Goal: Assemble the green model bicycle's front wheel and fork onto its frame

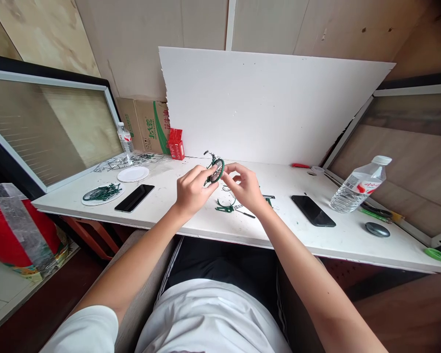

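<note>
Model bicycle [216, 170] above white table [279, 228], gripped in left hand [195, 190]; right hand [246, 187] fingertips at wheel [221, 169] rim, whether pinching cannot tell. Step seems wheel handling; next move calls for steady left hold. Green parts [225, 209], two phones [313, 211] on table; white board [275, 103] behind.

The model bicycle [216, 171] looks like moulded plastic, and the tabletop [161, 179] is smooth with light scuffs. The phones [313, 211] have glossy, glass-like faces, while the large bottle [358, 189] is shiny, transparent plastic. The carton [141, 122] is matt cardboard, the upright board [272, 108] matt with a ragged edge, the shirt [209, 314] creased cloth.
</note>
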`<state>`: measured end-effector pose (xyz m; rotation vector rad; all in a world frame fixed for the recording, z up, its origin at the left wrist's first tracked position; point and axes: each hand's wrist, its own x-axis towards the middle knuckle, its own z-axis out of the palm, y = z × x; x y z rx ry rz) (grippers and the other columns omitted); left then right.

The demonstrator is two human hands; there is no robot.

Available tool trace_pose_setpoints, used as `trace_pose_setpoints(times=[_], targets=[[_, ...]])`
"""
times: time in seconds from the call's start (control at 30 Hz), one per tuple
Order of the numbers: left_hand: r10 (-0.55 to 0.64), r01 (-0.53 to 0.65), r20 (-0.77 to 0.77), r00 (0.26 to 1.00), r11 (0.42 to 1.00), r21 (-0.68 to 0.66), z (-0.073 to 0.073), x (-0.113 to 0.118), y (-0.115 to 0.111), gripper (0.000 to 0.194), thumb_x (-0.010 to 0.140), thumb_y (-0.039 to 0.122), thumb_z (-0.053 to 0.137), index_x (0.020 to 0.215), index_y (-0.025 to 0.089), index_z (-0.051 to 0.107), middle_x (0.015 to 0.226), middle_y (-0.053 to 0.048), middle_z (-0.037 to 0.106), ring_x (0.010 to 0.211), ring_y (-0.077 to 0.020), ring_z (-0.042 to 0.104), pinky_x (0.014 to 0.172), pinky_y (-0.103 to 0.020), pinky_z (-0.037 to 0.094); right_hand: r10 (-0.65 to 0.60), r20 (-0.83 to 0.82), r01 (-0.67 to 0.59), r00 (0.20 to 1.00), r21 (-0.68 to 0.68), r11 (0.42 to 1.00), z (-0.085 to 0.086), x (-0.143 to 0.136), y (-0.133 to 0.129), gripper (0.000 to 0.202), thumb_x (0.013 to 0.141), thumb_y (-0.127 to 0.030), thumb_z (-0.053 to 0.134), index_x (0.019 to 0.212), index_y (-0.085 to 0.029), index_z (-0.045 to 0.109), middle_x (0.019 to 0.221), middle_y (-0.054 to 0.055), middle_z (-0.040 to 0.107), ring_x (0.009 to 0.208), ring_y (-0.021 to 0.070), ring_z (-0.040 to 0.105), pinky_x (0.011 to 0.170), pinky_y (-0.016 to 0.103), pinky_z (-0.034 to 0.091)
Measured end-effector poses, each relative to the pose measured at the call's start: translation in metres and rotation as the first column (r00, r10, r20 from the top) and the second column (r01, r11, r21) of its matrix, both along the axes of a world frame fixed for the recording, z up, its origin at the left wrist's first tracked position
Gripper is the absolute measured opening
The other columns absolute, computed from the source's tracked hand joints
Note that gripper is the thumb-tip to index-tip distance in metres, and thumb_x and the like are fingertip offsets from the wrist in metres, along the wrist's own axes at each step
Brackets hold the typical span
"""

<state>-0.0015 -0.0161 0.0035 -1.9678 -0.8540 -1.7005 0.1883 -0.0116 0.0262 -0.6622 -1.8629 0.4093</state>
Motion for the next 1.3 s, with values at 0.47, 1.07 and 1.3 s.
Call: trace_pose_setpoints(times=[0.47,1.07,1.3], targets=[[-0.198,0.254,0.243,0.950,0.940,-0.228,0.012,0.015,-0.014,0.022,0.085,0.016,0.075,0.106,0.019,0.082,0.088,-0.003,0.075,0.074,-0.0135,0.073,0.075,-0.027,0.066,-0.387,0.120,0.243,0.914,0.602,0.761,-0.010,0.004,0.012,0.012,0.105,-0.025,0.060,0.112,-0.028,0.069,0.092,0.007,0.071,0.088,0.0245,0.064,0.071,0.039,0.051],[-0.208,0.276,0.261,0.943,0.925,-0.260,0.012,0.015,-0.014,0.019,0.087,0.019,0.076,0.106,0.018,0.081,0.089,-0.004,0.074,0.074,-0.0136,0.073,0.074,-0.027,0.066,-0.306,0.041,0.248,0.951,0.487,0.838,-0.008,-0.002,0.008,0.014,0.105,-0.028,0.059,0.100,-0.025,0.072,0.084,0.006,0.071,0.080,0.0219,0.062,0.067,0.038,0.052],[-0.165,0.210,0.204,0.965,0.952,-0.225,0.009,0.013,-0.011,0.020,0.092,0.022,0.073,0.110,0.020,0.080,0.093,-0.004,0.075,0.076,-0.0141,0.073,0.077,-0.028,0.065,-0.206,0.012,0.192,0.979,0.316,0.929,-0.008,-0.006,0.004,0.018,0.105,-0.034,0.060,0.097,-0.024,0.073,0.086,0.006,0.072,0.080,0.0199,0.062,0.063,0.034,0.054]])
